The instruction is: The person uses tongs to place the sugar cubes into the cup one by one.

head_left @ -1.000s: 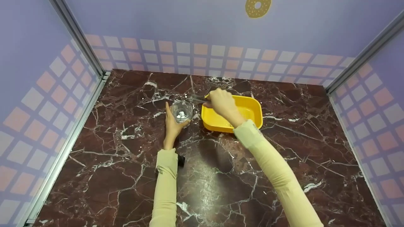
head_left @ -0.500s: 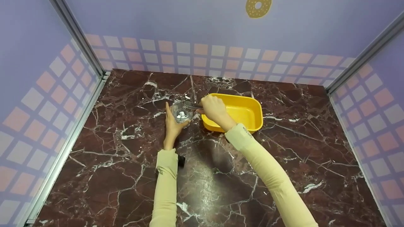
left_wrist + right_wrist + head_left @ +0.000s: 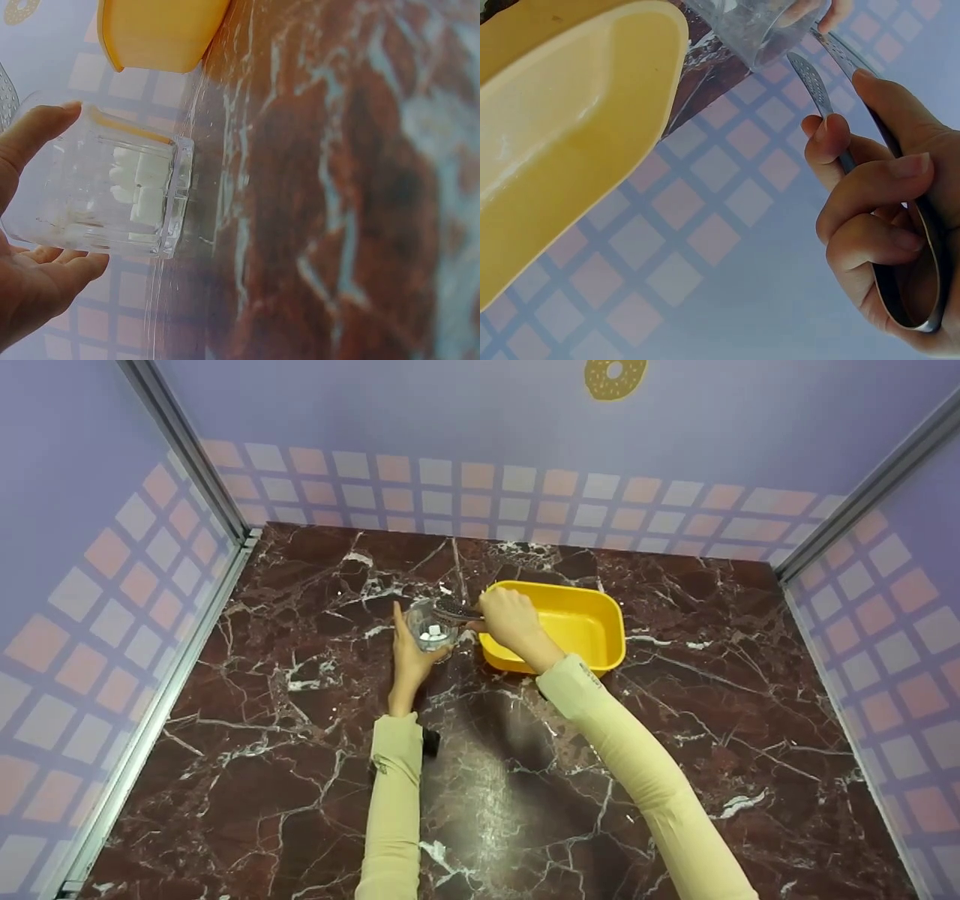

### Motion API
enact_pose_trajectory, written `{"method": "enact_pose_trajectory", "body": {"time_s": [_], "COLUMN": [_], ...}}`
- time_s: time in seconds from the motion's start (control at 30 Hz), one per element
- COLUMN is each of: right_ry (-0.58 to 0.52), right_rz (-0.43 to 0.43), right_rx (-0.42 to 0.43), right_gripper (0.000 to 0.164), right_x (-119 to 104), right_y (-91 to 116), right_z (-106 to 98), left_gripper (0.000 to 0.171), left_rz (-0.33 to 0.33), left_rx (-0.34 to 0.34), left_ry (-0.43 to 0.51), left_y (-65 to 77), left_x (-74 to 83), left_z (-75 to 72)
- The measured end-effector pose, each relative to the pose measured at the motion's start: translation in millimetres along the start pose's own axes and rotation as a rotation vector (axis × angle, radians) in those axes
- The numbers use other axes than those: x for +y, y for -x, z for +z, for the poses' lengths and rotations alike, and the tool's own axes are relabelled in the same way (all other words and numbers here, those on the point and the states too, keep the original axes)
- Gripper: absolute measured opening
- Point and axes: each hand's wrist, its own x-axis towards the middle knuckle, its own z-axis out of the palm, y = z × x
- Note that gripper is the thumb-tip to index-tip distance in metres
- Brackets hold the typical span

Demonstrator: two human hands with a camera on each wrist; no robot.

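My left hand [image 3: 410, 658] holds a clear glass cup [image 3: 90, 184], thumb on one side and fingers on the other. The cup stands on the marble tabletop with several white cubes [image 3: 150, 180] at its bottom. Above it, my right hand [image 3: 510, 619] grips metal tongs [image 3: 930, 247], its fingers curled round the two arms. The perforated tips of the tongs [image 3: 450, 609] are over the cup's mouth. In the right wrist view those tips stand apart, and I see nothing between them.
A yellow plastic basin [image 3: 577, 626] stands just right of the cup, partly under my right hand. Marble tabletop [image 3: 300, 780] spreads in front and to both sides. Purple panels [image 3: 495, 420] with pink and white squares enclose the back and sides.
My right hand has moved left with the tongs, from over the basin's left part to the cup's mouth. The left hand and cup have stayed in place.
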Motion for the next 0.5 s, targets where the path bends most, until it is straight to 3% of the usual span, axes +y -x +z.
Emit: {"method": "enact_pose_trajectory", "body": {"time_s": [0.5], "right_ry": [-0.037], "right_rz": [0.011], "right_rx": [0.01], "right_gripper": [0.03], "right_x": [23], "right_y": [11], "right_z": [-12], "left_gripper": [0.116], "left_rz": [0.014], "left_rx": [0.019], "left_ry": [-0.007], "left_y": [1.1], "left_x": [0.1], "left_z": [1.5]}}
